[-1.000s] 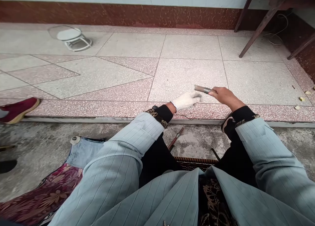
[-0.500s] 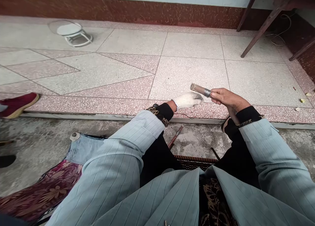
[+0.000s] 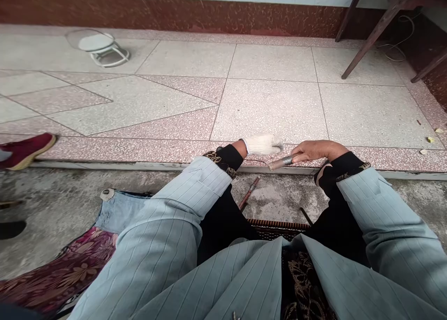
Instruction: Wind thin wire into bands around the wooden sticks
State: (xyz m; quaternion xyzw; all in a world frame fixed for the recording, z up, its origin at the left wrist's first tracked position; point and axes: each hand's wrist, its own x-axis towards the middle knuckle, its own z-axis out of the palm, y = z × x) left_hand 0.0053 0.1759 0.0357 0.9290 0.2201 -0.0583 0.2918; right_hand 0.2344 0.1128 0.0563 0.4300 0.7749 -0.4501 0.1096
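Note:
My left hand (image 3: 264,144), in a white knitted glove, is held over the pink step edge with its fingers curled closed. Whatever it holds, if anything, is hidden. To its right, my bare right hand (image 3: 314,150) grips a short brown stick (image 3: 278,164) bound with coils of grey wire (image 3: 287,160). The stick's free end points left and slightly down, below the gloved fingers. A thin dark strand (image 3: 256,160) curves along the step between the left wrist and the stick's end.
A reddish rod (image 3: 250,193) lies between my knees, near a woven seat edge (image 3: 275,227). At left are a patterned cloth and denim piece (image 3: 117,211) and another person's red shoe (image 3: 31,148). A small white stool (image 3: 103,48) and a wooden table's leg (image 3: 372,43) stand farther back.
My right hand has lowered the wire-bound stick from above the gloved fingers to below them, tipping its free end downward. The left hand has shifted slightly left and stays closed.

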